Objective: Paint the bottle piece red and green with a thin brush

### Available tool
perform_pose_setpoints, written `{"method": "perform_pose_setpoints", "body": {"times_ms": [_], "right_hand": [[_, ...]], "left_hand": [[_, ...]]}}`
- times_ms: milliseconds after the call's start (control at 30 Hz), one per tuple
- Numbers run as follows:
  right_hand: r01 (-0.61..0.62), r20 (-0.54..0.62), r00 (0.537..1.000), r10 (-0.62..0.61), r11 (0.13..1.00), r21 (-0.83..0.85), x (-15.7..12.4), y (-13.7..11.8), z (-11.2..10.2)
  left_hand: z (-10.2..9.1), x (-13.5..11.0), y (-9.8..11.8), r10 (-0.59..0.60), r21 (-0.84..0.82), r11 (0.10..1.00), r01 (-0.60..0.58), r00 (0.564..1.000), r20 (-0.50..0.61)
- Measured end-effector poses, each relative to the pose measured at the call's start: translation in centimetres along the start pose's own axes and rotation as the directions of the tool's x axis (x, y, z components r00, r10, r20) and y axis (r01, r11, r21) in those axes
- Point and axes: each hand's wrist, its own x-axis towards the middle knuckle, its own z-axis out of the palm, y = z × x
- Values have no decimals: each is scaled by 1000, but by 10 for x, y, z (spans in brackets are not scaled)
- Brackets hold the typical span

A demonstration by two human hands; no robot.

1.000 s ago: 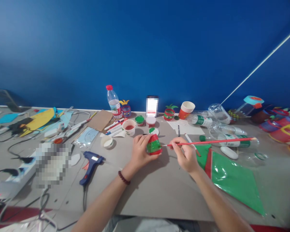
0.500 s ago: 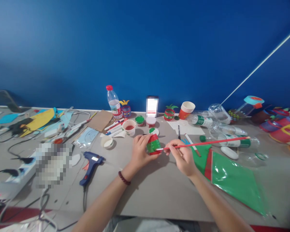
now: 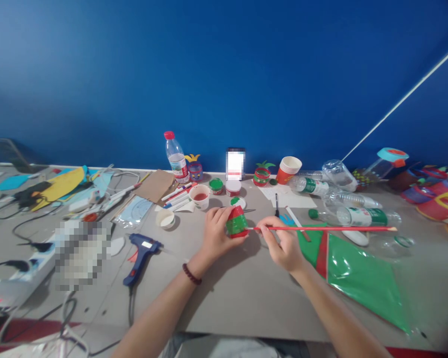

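Note:
My left hand (image 3: 217,229) is wrapped round a small cup-shaped piece (image 3: 236,222) painted red at top and bottom with a broad green band between. In my right hand (image 3: 281,243) a long red paintbrush (image 3: 328,228) is pinched near its bristle end, the handle lying almost level to the right. The brush tip is at the right side of the painted piece, on the green band near the lower red edge. Behind the hands are an open jar of green paint (image 3: 216,186), a jar lid with green paint (image 3: 238,203) and a paper cup of reddish water (image 3: 199,197).
A blue hot glue gun (image 3: 142,256) and a small white cup (image 3: 165,219) lie left. Plastic bottles (image 3: 368,217) and green sheets in a clear sleeve (image 3: 366,278) are on the right. Farther back stand a lit phone (image 3: 235,165), stacked paper cups (image 3: 288,170) and a finished-looking red-green pot (image 3: 262,176).
The brush handle has tipped down to nearly level, and its tip has shifted slightly right and up along the painted piece. My left hand keeps its hold.

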Motion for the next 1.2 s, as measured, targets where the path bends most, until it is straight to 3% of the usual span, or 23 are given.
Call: {"method": "perform_pose_setpoints", "body": {"times_ms": [200, 367, 533, 667, 967, 1200], "right_hand": [[20, -47, 999, -24, 996, -88, 4, 2, -6], [-56, -110, 993, 44, 993, -108, 3, 8, -9], [-231, -228, 941, 251, 967, 109, 3, 15, -8], [-264, -240, 918, 315, 939, 222, 8, 14, -8], [-278, -162, 934, 317, 934, 225, 17, -10, -15], [-280, 89, 959, 268, 943, 178, 14, -19, -12]], "left_hand": [[-1, -1, -2, -12, 5, 1000, 11, 1000, 17], [-1, -1, -2, -32, -16, 999, 32, 999, 26], [0, -2, -4, -62, -44, 997, 66, 995, 72], [-3, -3, -1, -53, -153, 986, 70, 992, 112], [-4, -2, 3, -30, -122, 992, 44, 993, 110], [0, -3, -1, -8, -55, 998, 11, 998, 58]]}}
